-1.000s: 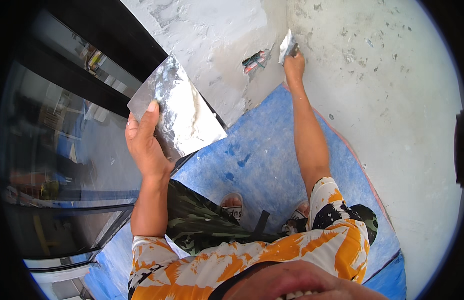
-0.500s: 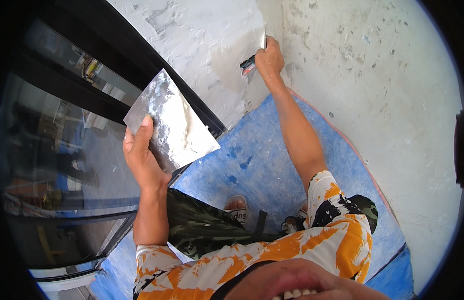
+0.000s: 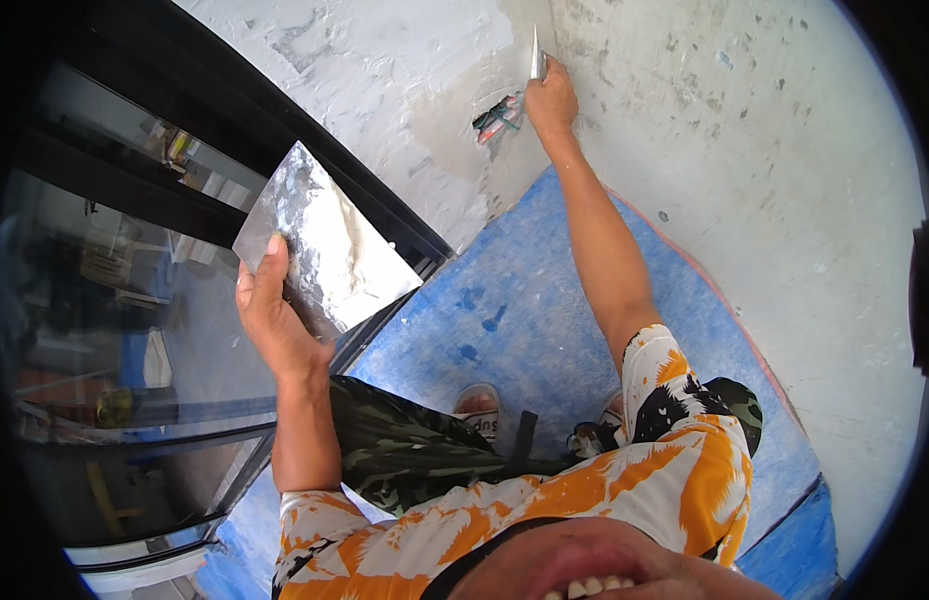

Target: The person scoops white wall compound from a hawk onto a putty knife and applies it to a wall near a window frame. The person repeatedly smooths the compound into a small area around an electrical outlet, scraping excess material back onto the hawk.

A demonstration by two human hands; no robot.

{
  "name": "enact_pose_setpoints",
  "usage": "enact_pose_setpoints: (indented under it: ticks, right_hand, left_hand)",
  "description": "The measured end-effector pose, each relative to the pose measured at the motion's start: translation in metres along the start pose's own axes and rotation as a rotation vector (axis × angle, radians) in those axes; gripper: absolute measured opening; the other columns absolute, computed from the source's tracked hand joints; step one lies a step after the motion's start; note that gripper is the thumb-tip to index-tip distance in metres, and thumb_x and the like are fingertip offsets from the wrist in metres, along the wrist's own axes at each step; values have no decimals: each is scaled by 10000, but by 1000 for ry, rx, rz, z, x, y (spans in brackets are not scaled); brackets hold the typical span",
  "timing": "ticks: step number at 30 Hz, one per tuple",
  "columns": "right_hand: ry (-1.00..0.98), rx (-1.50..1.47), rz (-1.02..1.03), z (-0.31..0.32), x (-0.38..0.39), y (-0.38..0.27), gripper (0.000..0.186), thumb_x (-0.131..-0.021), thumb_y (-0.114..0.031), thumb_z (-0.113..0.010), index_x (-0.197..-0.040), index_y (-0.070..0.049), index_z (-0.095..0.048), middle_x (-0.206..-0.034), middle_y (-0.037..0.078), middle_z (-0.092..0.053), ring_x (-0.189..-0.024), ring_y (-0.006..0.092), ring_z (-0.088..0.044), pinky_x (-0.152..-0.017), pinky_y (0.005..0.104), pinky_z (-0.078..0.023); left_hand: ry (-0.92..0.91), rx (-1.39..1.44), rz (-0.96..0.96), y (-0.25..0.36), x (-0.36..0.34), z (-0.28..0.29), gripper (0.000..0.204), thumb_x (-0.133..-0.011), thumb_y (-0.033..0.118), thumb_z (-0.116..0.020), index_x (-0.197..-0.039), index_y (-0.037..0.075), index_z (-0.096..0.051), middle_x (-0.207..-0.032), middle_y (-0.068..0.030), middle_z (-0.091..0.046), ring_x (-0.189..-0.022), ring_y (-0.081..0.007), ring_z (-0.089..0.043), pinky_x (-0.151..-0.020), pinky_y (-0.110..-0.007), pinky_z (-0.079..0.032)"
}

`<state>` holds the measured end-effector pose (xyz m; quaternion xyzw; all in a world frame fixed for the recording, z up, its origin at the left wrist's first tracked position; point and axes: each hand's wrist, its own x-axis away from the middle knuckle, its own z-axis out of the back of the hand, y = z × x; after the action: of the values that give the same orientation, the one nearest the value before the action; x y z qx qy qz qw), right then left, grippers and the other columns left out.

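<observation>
My left hand (image 3: pixel 276 305) is closed on a square metal plaster hawk (image 3: pixel 261 238), thumb lying over its top face. White plaster (image 3: pixel 337 250) is spread thickly across the plate's right half. With my arm stretched out, my right hand (image 3: pixel 553 100) grips a putty knife (image 3: pixel 536 62), its thin blade seen almost edge-on close to the wall corner. Fingers hide its handle. Left of that hand, the white-plastered wall (image 3: pixel 405 75) has a ragged hole (image 3: pixel 497 120) with wires and something red inside. Damp-looking grey-beige plaster surrounds the hole.
A bare, spotted concrete wall (image 3: pixel 745 170) rises on the right. Blue sheeting (image 3: pixel 525 290) covers the floor under my sandalled feet (image 3: pixel 478 408). On the left stands a black-framed glass door (image 3: pixel 185 110), with stored items visible through or reflected in its glass.
My right hand has moved up along the wall corner with the putty knife, uncovering more of the hole. The hawk in my left hand has shifted slightly left in view.
</observation>
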<state>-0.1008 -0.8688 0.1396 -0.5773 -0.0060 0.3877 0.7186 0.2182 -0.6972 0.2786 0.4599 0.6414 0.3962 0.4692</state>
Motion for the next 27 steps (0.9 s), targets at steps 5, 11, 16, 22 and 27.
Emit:
enact_pose_setpoints:
  ticks: [5, 11, 16, 22, 27]
  right_hand:
    - [-16, 4, 295, -27, 98, -54, 523, -755, -48, -550, -1277, -67, -539, -1073, 120, -542, -979, 350, -560, -784, 478, -496]
    - [-78, -106, 288, 6, 126, -56, 464, -789, -35, -522, -1245, -87, -593, -1124, 114, -600, -994, 333, -592, -821, 432, -503]
    - [137, -29, 10, -5, 21, 9, 413, -851, -70, -504, -1244, -134, -614, -1152, 90, -614, -1038, 340, -591, -826, 450, -509]
    - [60, 6, 272, -33, 95, -32, 562, -738, 9, -588, -1284, -117, -553, -1039, 107, -515, -980, 345, -530, -763, 454, -506]
    - [-204, -124, 303, 0, 181, -79, 545, -755, 11, -579, -1290, -87, -542, -1017, 108, -531, -939, 323, -560, -698, 434, -512]
  left_hand:
    - [4, 8, 31, -7, -2, -3, 234, -933, 126, -592, -1123, -8, -573, -981, -81, -668, -836, -144, -671, -754, -279, -540]
    - [-4, 16, 13, -6, -7, -7, 247, -929, 132, -599, -1128, -10, -563, -1004, -90, -657, -857, -166, -674, -762, -297, -548]
    - [57, 38, -3, -1, -3, -1, 248, -926, 120, -599, -1131, -15, -559, -1015, -102, -654, -869, -176, -668, -768, -303, -546]
    - [47, 27, -16, -7, -4, 1, 240, -933, 122, -585, -1125, -19, -550, -1021, -110, -653, -880, -185, -672, -771, -318, -551]
    - [5, 28, -23, -8, -5, -2, 235, -940, 139, -575, -1119, -13, -562, -1027, -104, -652, -885, -189, -676, -776, -319, -553]
